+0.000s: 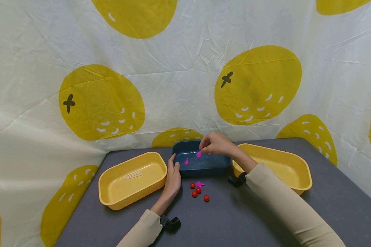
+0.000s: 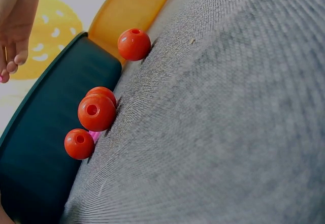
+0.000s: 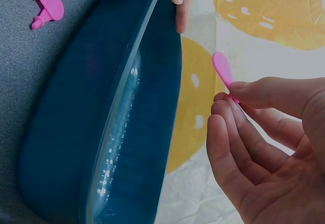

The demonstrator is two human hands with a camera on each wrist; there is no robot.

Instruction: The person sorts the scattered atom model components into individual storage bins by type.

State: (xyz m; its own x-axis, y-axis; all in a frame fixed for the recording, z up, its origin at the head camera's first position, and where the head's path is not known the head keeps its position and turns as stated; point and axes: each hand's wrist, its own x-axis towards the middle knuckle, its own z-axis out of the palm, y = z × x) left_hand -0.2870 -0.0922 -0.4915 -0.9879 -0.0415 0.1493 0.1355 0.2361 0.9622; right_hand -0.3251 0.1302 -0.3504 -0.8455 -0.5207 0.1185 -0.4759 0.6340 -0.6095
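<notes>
Between thumb and fingertips, my right hand [image 1: 217,144] pinches a small pink spoon-shaped plastic piece [image 3: 222,67] above the dark blue bin [image 1: 201,172]. Its rounded end points away from the fingers. Another pink piece [image 1: 186,161] lies inside the bin. At the bin's left end, my left hand [image 1: 173,176] holds the wall, with the thumb at the rim. In front of the bin, several red beads [image 1: 206,198] with holes lie on the table beside more pink plastic [image 3: 51,6].
A yellow bin [image 1: 108,199] with several thin pale sticks [image 1: 133,175] stands to the left. Another yellow bin [image 1: 303,178] stands at the right, under the right forearm. Behind the grey table [image 1: 222,226] hangs a white cloth [image 1: 179,96] with yellow fruit prints.
</notes>
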